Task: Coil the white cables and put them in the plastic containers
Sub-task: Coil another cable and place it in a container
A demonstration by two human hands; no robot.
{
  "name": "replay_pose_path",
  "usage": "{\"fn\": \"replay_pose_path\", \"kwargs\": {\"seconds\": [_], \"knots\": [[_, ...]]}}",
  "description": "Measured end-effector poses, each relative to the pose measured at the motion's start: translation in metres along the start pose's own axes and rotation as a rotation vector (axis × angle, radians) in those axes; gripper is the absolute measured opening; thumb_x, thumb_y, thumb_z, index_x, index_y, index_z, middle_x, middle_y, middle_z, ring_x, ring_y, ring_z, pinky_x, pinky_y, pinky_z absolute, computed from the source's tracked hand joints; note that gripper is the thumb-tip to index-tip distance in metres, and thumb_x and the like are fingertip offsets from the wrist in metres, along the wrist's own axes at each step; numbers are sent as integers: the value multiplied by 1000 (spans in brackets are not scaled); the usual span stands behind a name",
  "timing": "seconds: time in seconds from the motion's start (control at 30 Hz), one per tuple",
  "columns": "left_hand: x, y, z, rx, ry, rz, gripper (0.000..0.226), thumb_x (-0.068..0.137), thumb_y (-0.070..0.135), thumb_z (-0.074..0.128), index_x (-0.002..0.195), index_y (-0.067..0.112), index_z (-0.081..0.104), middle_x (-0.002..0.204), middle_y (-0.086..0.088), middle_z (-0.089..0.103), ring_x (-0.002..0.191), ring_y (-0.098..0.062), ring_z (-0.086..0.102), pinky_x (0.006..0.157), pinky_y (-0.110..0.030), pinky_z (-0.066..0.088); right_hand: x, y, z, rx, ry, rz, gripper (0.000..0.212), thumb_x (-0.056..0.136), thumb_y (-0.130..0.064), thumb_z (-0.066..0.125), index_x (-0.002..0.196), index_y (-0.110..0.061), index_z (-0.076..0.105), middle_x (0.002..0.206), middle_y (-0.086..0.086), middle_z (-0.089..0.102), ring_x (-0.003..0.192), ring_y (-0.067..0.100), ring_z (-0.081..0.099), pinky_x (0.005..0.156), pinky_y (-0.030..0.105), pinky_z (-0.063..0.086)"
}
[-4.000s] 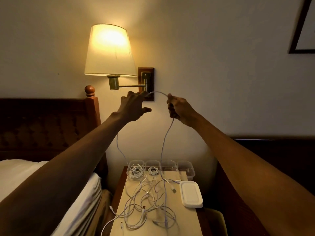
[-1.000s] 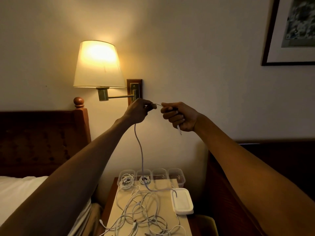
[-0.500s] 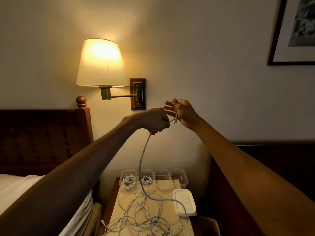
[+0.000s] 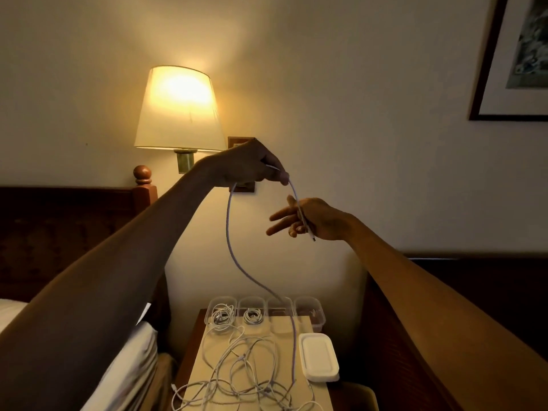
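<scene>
I hold one white cable (image 4: 229,241) up in front of the wall. My left hand (image 4: 249,166) pinches it high, just under the lamp. The cable arcs over to my right hand (image 4: 311,219), which holds its plug end against the palm with the fingers spread. The rest of the cable hangs down to the nightstand. Several loose white cables (image 4: 240,372) lie tangled there. A row of clear plastic containers (image 4: 308,314) stands at the back; the two on the left hold coiled cables (image 4: 222,315).
A stack of white lids (image 4: 318,357) lies on the right of the nightstand (image 4: 284,333). A lit wall lamp (image 4: 178,111) hangs above. A wooden headboard (image 4: 89,232) and bed are on the left, dark furniture on the right, and a framed picture (image 4: 516,60) upper right.
My left hand has risen and drawn away from the right, pulling the cable into an arc between them. My right hand has dropped lower with its fingers spread.
</scene>
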State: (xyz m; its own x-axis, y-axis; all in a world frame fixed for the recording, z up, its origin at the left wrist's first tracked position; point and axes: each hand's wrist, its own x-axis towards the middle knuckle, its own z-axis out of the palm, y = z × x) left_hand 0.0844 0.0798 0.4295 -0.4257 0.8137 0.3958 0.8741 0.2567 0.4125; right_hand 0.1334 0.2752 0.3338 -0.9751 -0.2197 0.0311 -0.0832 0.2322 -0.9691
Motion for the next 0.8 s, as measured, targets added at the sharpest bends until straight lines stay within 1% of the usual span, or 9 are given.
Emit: {"fn": "replay_pose_path", "kwargs": {"seconds": [0.1, 0.2, 0.27, 0.37, 0.43, 0.5, 0.6, 0.7, 0.8], "knots": [[-1, -11, 3, -101, 109, 7, 20, 91, 13, 67, 106, 3, 73, 95, 3, 73, 82, 7, 66, 67, -5, 47, -5, -8, 10, 103, -23, 5, 62, 106, -40, 18, 122, 6, 56, 99, 16, 73, 47, 10, 53, 47, 11, 43], [-4, -16, 10, -179, 258, -13, 19, 90, 10, 68, 104, -1, 72, 79, 11, 67, 64, 11, 61, 54, -3, 43, -6, -14, 15, 252, -55, -8, 66, 106, -41, 16, 119, 7, 59, 70, 9, 68, 37, 9, 40, 40, 11, 30], [-4, -21, 14, -210, 320, -11, 18, 88, 9, 70, 103, -2, 71, 73, 14, 65, 58, 10, 59, 50, -3, 40, -7, -18, 17, 351, -99, -2, 72, 104, -46, 15, 114, 6, 63, 59, 7, 60, 34, 8, 35, 36, 10, 30], [-6, -28, 21, -192, 352, -17, 16, 89, 9, 68, 103, 1, 71, 79, 8, 65, 57, 10, 58, 49, -4, 40, -7, -23, 20, 475, -152, 6, 79, 103, -52, 16, 103, 3, 71, 54, 5, 53, 31, 8, 34, 32, 12, 32], [-8, -38, 25, -165, 364, -45, 14, 90, 11, 67, 103, 6, 72, 77, 11, 64, 54, 6, 57, 46, -9, 39, -7, -25, 20, 505, -142, -11, 73, 105, -47, 18, 101, 2, 71, 53, 4, 51, 30, 8, 33, 32, 13, 32], [-10, -52, 30, -163, 349, -78, 11, 92, 12, 64, 101, 12, 72, 68, 15, 61, 48, -4, 50, 42, -16, 37, -7, -28, 19, 527, -121, -21, 61, 106, -40, 22, 99, 1, 67, 55, 3, 51, 31, 8, 34, 33, 13, 33], [-13, -70, 36, -282, 286, -172, 16, 97, 10, 58, 96, 19, 71, 64, 1, 53, 47, -12, 40, 41, -22, 32, -8, -32, 15, 559, -88, -60, 45, 106, -30, 27, 98, -2, 61, 63, 3, 51, 36, 7, 36, 38, 13, 35], [-16, -76, 46, -391, 151, -295, 19, 100, 15, 53, 98, 17, 72, 71, -5, 49, 49, -12, 36, 44, -23, 29, -10, -36, 13, 572, -30, -103, 38, 106, -26, 30, 112, -1, 58, 71, 3, 51, 45, 6, 37, 43, 13, 38], [-18, -72, 58, -431, 28, -360, 19, 101, 22, 52, 101, 15, 70, 75, -6, 50, 49, -10, 38, 44, -21, 29, -10, -38, 13, 556, -7, -156, 44, 106, -30, 33, 126, 3, 54, 86, 7, 62, 61, 9, 56, 57, 13, 50]]}}
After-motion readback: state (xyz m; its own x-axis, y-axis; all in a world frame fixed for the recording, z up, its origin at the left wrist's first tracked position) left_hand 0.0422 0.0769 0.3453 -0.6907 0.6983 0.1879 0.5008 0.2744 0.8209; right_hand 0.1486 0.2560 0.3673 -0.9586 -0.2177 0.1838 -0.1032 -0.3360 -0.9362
